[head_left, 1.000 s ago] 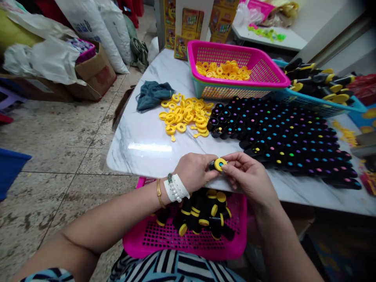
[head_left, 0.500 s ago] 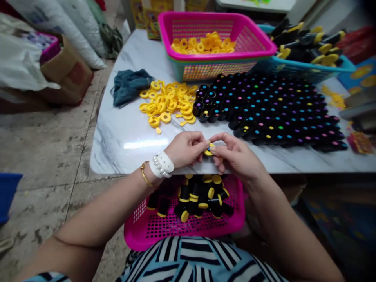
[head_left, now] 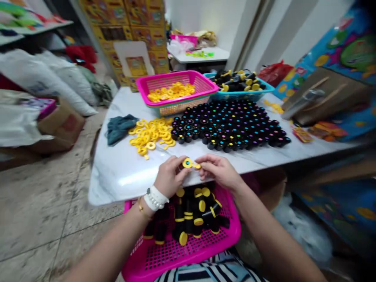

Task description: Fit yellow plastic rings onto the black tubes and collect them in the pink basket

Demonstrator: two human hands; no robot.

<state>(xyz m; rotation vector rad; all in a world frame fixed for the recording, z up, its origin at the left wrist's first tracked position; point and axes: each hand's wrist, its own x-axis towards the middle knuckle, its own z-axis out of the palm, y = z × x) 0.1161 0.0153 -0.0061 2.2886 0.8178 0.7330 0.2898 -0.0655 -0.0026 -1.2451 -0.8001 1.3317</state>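
Note:
My left hand (head_left: 170,175) grips a yellow ring piece (head_left: 187,163) with a blue dot in its centre. Fingertips of my right hand (head_left: 217,170) pinch the piece's small yellow tab, which points right. Both hands are over the front edge of the marble-patterned table (head_left: 117,172). Beyond them lies a loose pile of yellow ring pieces (head_left: 151,133). To its right stand rows of black cylinders (head_left: 232,121) with coloured dots on top. Below my hands, a pink basket (head_left: 176,260) holds black cylinders with yellow caps (head_left: 202,206).
A pink basket (head_left: 213,88) of yellow pieces and a blue basket (head_left: 249,95) of capped black cylinders stand at the back. A dark teal cloth (head_left: 120,128) lies left of the pile. A brown paper bag (head_left: 326,96) stands at the right.
The view has tilted up, showing more of the room. My hands have moved slightly apart, and the yellow piece's tab now shows between them.

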